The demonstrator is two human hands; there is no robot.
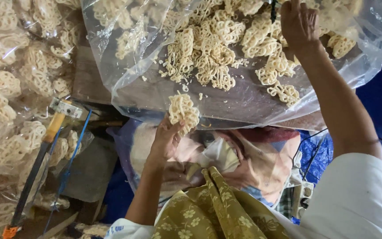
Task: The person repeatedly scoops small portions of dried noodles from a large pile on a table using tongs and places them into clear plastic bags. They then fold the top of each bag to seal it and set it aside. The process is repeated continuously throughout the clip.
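My left hand [166, 139] holds a small stack of pale, lacy crackers [183, 110] pinched between fingers and thumb, just at the near edge of a big clear plastic bag [244, 104]. The bag lies open in front of me and contains a heap of loose crackers [219, 51] of the same kind. My right hand [298, 24] reaches deep into the bag at the upper right, resting among the crackers with fingers curled; whether it grips any is hidden. White sleeves cover both my upper arms.
Sealed clear bags of crackers [5, 93] pile up on the left. A long tool with an orange grip [45, 146] and a blue cord [69, 166] lie beside them. Olive floral cloth [213, 212] covers my lap, with a printed sheet [261, 155] beneath the bag.
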